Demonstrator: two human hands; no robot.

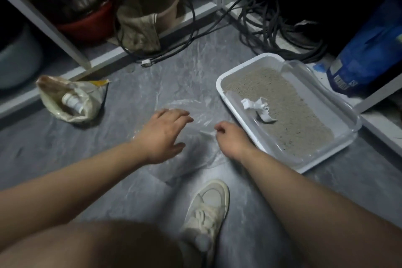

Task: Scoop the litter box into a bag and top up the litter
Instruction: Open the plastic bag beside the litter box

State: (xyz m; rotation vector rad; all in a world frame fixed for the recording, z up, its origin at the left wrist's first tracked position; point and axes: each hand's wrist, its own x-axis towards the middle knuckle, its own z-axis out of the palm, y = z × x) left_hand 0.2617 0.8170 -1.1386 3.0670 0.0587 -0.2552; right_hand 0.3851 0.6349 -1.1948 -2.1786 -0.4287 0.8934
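Observation:
A white litter box (pixel 241 115) holding grey litter stands on the floor at the right. A clear scoop (pixel 256 130) lies in it, and a white crumpled piece (pixel 260 109) sits on the litter. A thin clear plastic bag (pixel 195 152) lies on the floor between my hands. My right hand (pixel 231 138) pinches the bag's edge with curled fingers. My left hand (pixel 166 132) hovers over the bag's left side, fingers spread and relaxed. A blue litter sack (pixel 367 50) leans on the shelf at the far right.
A beige bag with a white bottle (pixel 69 100) lies on the floor at left. Black cables (pixel 272 35) coil behind the litter box. Pots (pixel 152 6) fill the white shelf at the back. My white shoe (pixel 208 206) is below the bag.

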